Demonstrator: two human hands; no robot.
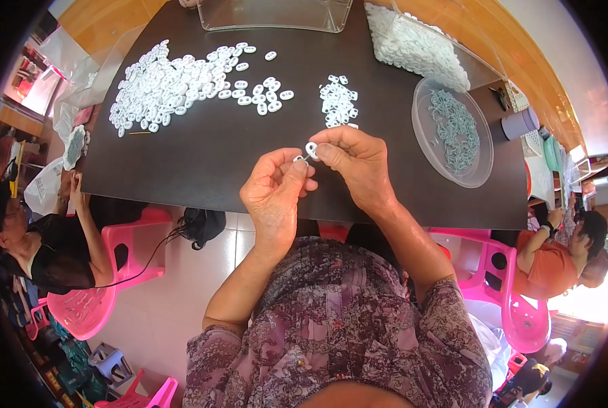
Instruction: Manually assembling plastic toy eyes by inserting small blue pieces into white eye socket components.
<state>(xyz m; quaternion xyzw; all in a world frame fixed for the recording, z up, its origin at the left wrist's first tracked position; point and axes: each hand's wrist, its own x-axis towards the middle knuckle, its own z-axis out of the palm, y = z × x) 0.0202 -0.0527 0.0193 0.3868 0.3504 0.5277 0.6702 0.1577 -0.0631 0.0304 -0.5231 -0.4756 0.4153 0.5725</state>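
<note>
Both hands meet above the near middle of the dark table. My right hand [358, 163] pinches a white oval plastic piece [311, 148] with holes in it between thumb and fingers. Just left of it, my left hand [277, 190] pinches a smaller white piece [300, 159], partly hidden by the fingertips. Something thin and greyish shows between the two pieces, too small to make out. Beyond my hands lies a small heap of little white pieces [338, 102]. A large pile of white oval pieces with holes [175, 85] spreads over the table's far left.
A round clear tub [423, 139] at right holds thin grey-green pieces [453, 129]. Behind it, a clear bin contains many white pieces [413, 47]. Another clear bin [270, 28] stands at the far edge. A purple cup [519, 125] is farther right. People sit on both sides near pink chairs [83, 309].
</note>
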